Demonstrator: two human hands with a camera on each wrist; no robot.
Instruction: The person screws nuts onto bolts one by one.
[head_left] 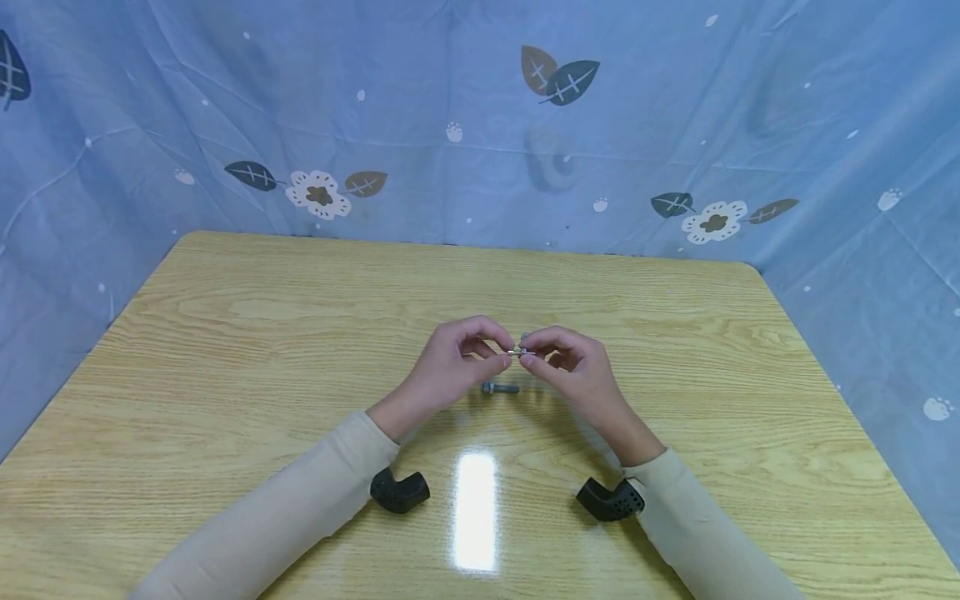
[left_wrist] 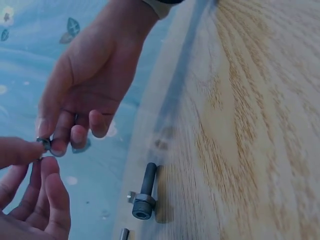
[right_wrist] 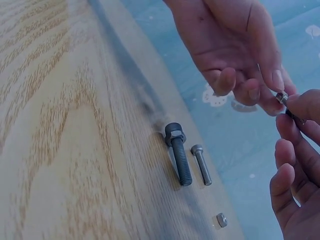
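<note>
In the head view my left hand [head_left: 461, 358] and right hand [head_left: 573, 367] meet fingertip to fingertip above the table. Between them is a small silver bolt [head_left: 514, 352], pinched by the left thumb and fingers. The right thumb and fingertips pinch a small nut [left_wrist: 45, 144] on it, partly covered by fingers. Just below lies a large dark bolt [head_left: 501, 388] with a nut round its shank near the head. Beside it, in the right wrist view, are a thinner silver bolt [right_wrist: 201, 165] and a loose small nut [right_wrist: 222, 220].
The wood-grain table [head_left: 262, 350] spreads around the hands. A blue patterned cloth [head_left: 450, 125] hangs behind it and at both sides. A black wrist mount [head_left: 400, 492] sticks out from the left sleeve, and another black mount [head_left: 610, 500] from the right one.
</note>
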